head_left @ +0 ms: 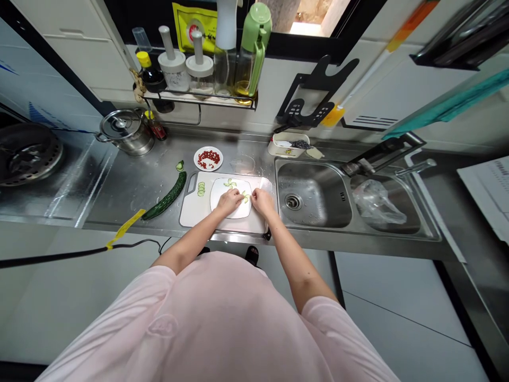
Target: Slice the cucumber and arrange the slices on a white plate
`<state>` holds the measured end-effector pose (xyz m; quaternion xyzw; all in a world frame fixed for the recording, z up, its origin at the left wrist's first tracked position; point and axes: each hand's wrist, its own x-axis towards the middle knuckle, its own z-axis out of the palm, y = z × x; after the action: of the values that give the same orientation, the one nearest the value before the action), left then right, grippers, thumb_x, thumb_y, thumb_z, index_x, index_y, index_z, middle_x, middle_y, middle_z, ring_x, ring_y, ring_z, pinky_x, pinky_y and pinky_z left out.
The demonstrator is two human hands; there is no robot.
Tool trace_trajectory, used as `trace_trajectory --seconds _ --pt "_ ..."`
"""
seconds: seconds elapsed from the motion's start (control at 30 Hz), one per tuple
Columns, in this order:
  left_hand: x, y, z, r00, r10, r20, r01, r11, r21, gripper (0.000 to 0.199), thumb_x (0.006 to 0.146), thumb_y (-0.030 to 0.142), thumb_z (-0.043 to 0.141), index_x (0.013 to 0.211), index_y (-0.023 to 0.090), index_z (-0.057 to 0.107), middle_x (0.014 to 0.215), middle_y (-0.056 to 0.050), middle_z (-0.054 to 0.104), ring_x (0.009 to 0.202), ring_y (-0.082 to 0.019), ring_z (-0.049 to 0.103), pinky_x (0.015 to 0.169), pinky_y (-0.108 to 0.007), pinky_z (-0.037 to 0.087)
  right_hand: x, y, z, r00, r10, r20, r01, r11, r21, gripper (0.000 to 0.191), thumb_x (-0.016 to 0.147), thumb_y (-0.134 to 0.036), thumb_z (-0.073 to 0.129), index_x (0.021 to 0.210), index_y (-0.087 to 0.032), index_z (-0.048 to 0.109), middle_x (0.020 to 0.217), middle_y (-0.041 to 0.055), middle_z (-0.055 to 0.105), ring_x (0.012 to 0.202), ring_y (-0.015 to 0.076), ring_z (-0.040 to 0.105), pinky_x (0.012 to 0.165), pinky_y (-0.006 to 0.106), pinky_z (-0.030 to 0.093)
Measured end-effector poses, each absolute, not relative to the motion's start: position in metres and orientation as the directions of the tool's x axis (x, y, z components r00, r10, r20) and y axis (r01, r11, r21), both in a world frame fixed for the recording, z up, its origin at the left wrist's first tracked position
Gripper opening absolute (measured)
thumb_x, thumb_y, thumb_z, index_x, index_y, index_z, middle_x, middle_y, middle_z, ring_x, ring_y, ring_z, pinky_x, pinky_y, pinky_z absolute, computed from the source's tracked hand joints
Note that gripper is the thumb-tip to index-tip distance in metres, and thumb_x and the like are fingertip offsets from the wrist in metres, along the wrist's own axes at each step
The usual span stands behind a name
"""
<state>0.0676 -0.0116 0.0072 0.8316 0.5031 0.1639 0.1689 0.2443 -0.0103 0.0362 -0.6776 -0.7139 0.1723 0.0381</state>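
Note:
A white square plate (222,209) rests on a pale cutting board (194,215), with thin cucumber slices (229,183) laid in a fan near its far edge. My left hand (229,202) is over the plate, its fingers closed in a pinch at another group of slices. From the plate's right edge, my right hand (263,202) faces it with curled fingers; whether a slice is between them is hidden. A short row of overlapping slices (201,189) lies on the board's left part. Left of the board are a cut cucumber (166,197) and a small end piece (180,165).
Behind the board stands a white dish of chopped red pieces (209,158). A double sink (314,193) is on the right, with a plastic bag (377,201) in its far basin. A lidded pot (125,131) stands back left, below a condiment rack (199,95).

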Motion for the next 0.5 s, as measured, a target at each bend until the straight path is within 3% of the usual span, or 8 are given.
trace_trajectory --seconds 0.27,0.5 --pt "0.0676 -0.0128 0.0108 0.462 0.886 0.049 0.797 -0.438 0.416 0.028 0.089 0.026 0.044 0.104 0.027 0.067 0.097 -0.006 0.056 0.096 -0.017 0.049 0.080 -0.027 0.041 0.2435 -0.0099 0.0401 -0.080 0.980 -0.185 0.959 0.025 -0.282 0.019 0.090 -0.030 0.046 0.097 -0.020 0.060 0.101 0.0083 0.063 0.086 0.0187 0.056 0.069 0.025 0.036" --pt "0.0680 -0.0134 0.0088 0.456 0.886 0.085 0.779 -0.444 0.444 0.029 0.088 0.022 0.043 0.104 0.028 0.067 0.099 -0.006 0.056 0.097 -0.018 0.049 0.079 -0.027 0.040 0.2444 -0.0113 0.0411 -0.048 0.984 -0.172 0.957 -0.004 -0.289 0.022 0.090 -0.032 0.045 0.098 -0.020 0.061 0.101 0.0082 0.064 0.084 0.0185 0.056 0.067 0.025 0.036"
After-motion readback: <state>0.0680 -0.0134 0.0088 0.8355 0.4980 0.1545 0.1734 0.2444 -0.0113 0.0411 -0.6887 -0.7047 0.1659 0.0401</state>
